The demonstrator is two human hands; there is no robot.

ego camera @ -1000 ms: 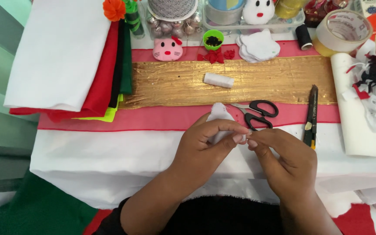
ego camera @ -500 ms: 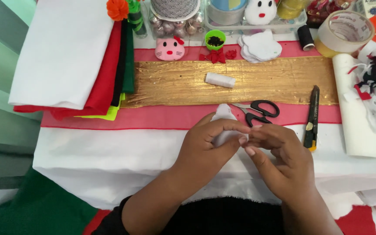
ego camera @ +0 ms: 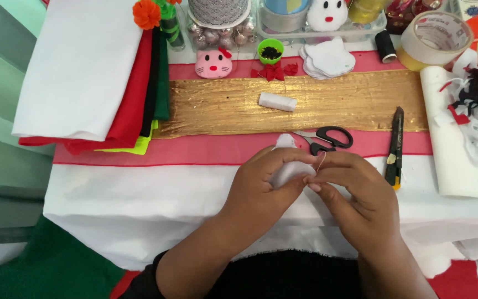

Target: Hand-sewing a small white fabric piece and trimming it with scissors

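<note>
The small white felt piece [ego camera: 290, 166], soft and padded-looking, sits between the two hands just above the near edge of the bench [ego camera: 139, 194]. The left hand [ego camera: 264, 185] is clenched around it, thumb underneath and fingers curled over the top, so only its upper end shows, poking up and away from the person towards the scissors. Its long axis seems to run away from the body, though most of it is hidden. The right hand [ego camera: 355, 196] lies immediately to the right of the piece, fingertips pinched together at its right edge, where a fine loop of thread [ego camera: 322, 161] rises; whether a needle is between those fingers cannot be told. The left hand carries the piece, and the right touches only its edge.

Counted on the bench: one pair of black-handled scissors [ego camera: 327, 137] just beyond the hands, one black utility knife [ego camera: 395, 147] lying lengthwise to the right, one spool of white thread [ego camera: 277, 102] on the gold strip [ego camera: 360, 102], one black spool [ego camera: 385, 45], one roll of tape [ego camera: 435, 40], one pink cat-face cushion [ego camera: 213, 62], one stack of white cut-out shapes [ego camera: 329, 57], and one pile of folded felt sheets [ego camera: 84, 72] to the left.
</note>
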